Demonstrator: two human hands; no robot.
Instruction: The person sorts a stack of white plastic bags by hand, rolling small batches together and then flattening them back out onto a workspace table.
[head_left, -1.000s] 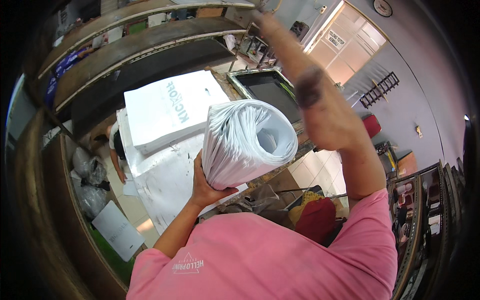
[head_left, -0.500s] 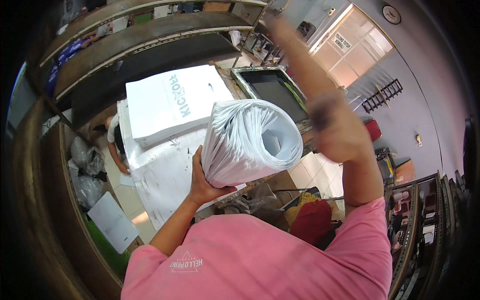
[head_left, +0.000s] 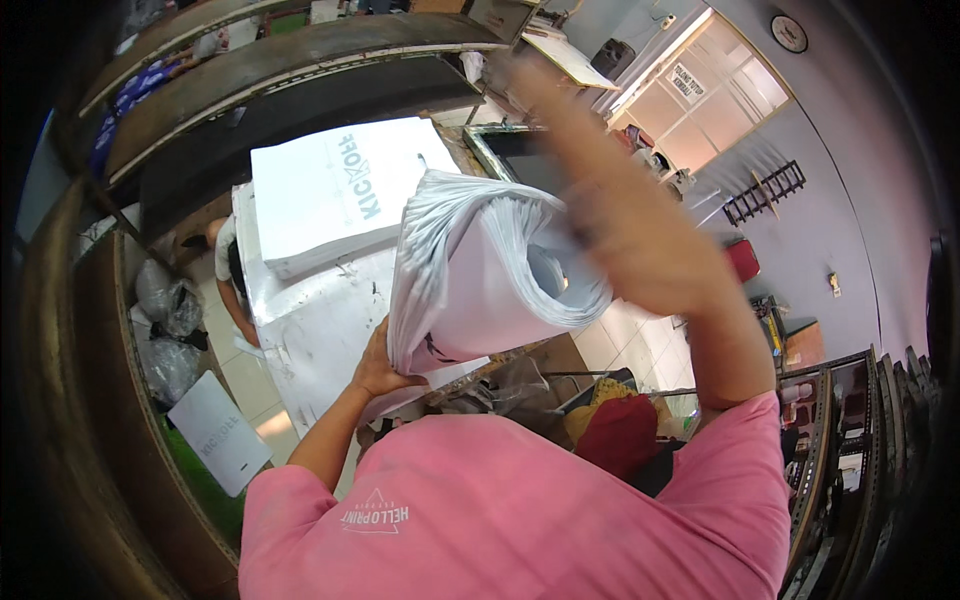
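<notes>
Left hand (head_left: 380,366) grips a curled white stack (head_left: 480,290), right hand (head_left: 533,92) blurs past telling, and contents of clear bags (head_left: 168,368) look indistinct.

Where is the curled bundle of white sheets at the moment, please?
In the head view, the curled bundle is near the middle, held by the left hand at its lower left, to the lower right of the flat white stack.

There was one roll of white bags (head_left: 455,290), one flat stack (head_left: 325,200), one loose printed bag (head_left: 217,440), one counter (head_left: 325,325), one wall clock (head_left: 789,33), one door (head_left: 722,105) and one black wall rack (head_left: 764,191).
</notes>
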